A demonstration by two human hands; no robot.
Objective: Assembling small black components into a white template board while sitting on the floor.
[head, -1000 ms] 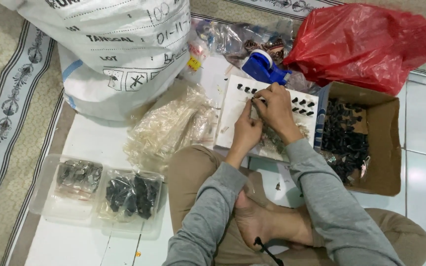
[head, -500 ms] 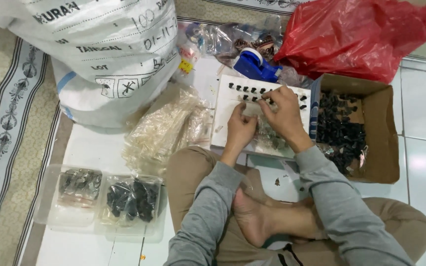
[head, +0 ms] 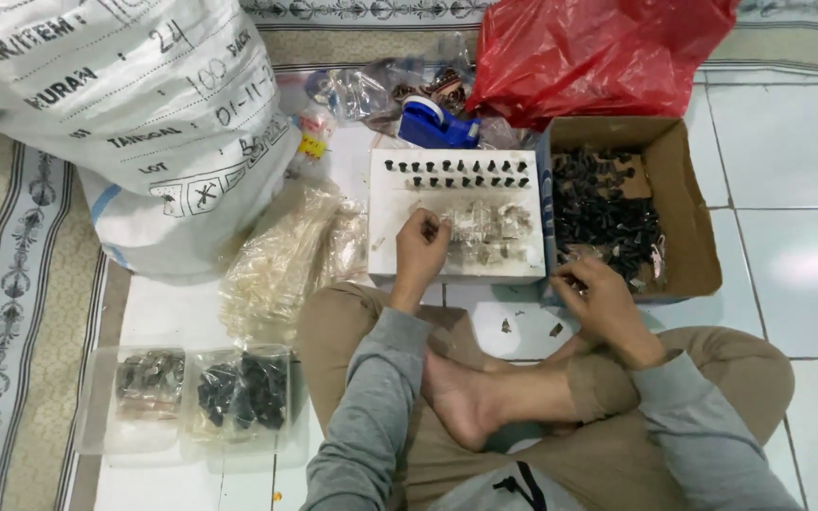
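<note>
Head view looks down on a big white sack (head: 125, 114) at upper left and a red plastic bag (head: 598, 52) at top. Below the bag, a cardboard box (head: 688, 203) holds small black parts (head: 603, 213). Just left of it lies a white board (head: 400, 203) with rows of black pegs (head: 456, 172). The left hand (head: 421, 251) rests on the board, fingers curled; what it pinches is hidden. The right hand (head: 603, 308) reaches the box's near edge, fingers narrowed over the parts.
</note>
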